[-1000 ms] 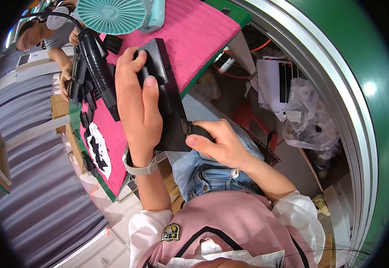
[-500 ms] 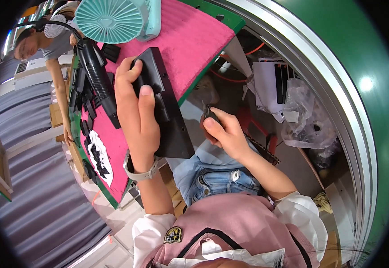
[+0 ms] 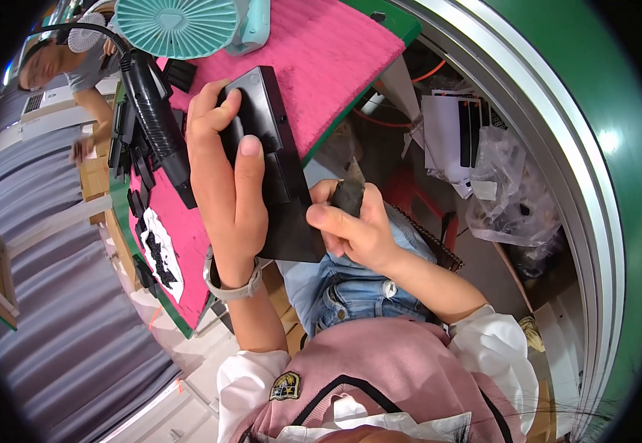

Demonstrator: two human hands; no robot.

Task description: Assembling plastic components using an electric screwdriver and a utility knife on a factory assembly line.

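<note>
A black rectangular plastic housing (image 3: pixel 285 214) is tilted up in front of me, over the near edge of the pink mat. My left hand (image 3: pixel 229 177) grips it from the left, thumb and fingers pressed across its recessed face. My right hand (image 3: pixel 361 229) is closed around a small knife (image 3: pixel 348 193) with a dark grip and a short pointed blade tip facing up. The right thumb rests at the housing's right edge, seemingly touching it. The lower part of the knife is hidden inside my fingers.
A pink mat (image 3: pixel 336 52) covers the green-edged table. On it are a turquoise fan (image 3: pixel 181 26), a black corded tool (image 3: pixel 155 111), several black parts (image 3: pixel 125 140) and a white cloth (image 3: pixel 162 258) with small black pieces. A co-worker (image 3: pixel 88 74) sits across. Plastic bags (image 3: pixel 502 192) lie right.
My right hand has moved left and slightly down to the housing's right edge, turning the knife. The housing stays nearly in place. The co-worker's arm has drawn back.
</note>
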